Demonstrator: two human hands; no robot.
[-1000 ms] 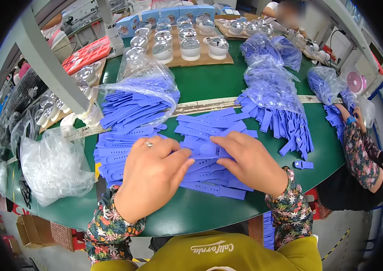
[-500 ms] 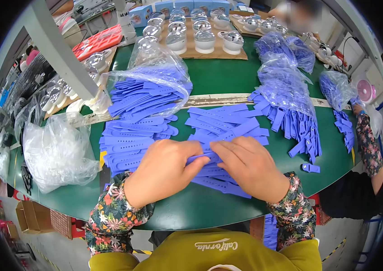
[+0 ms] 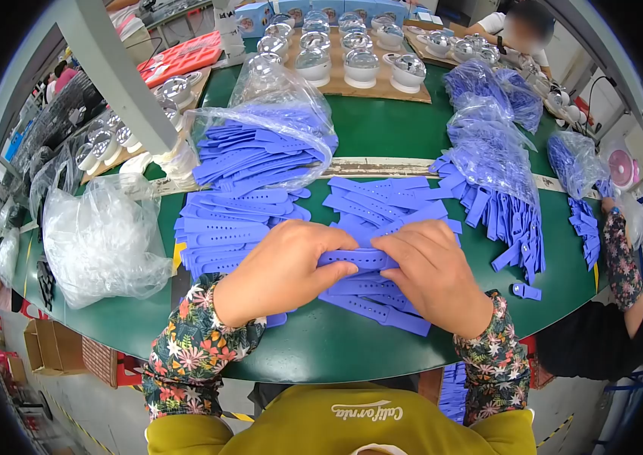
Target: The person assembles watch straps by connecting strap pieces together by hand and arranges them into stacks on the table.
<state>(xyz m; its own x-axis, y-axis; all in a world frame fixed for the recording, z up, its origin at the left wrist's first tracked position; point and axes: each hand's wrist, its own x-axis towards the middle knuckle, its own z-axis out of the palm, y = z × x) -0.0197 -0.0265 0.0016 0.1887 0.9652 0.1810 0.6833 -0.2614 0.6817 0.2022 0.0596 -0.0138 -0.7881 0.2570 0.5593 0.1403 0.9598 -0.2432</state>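
Between my two hands is a blue perforated watch strap point(image 3: 359, 259), held level with its row of holes showing. My left hand point(image 3: 285, 267) pinches its left end between thumb and fingers. At the other end my right hand point(image 3: 431, 274) is closed on the strap in the same way. Beneath and behind it lies a loose pile of blue straps point(image 3: 370, 205). Beside my left hand is a stack of holed straps point(image 3: 219, 231), partly hidden by that hand. An open plastic bag point(image 3: 264, 144) with more straps lies behind the stack.
Bagged straps with metal studs point(image 3: 499, 197) spill out at the right, near a single short strap piece point(image 3: 526, 291). A crumpled clear bag point(image 3: 101, 243) sits at the left. Chrome-domed white units point(image 3: 361, 70) stand on cardboard behind. A co-worker's arm point(image 3: 621, 243) reaches in at the far right.
The strap between my hands has turned, so its holed face now shows. My fingertips are slightly farther apart. The whole view has shifted a little.
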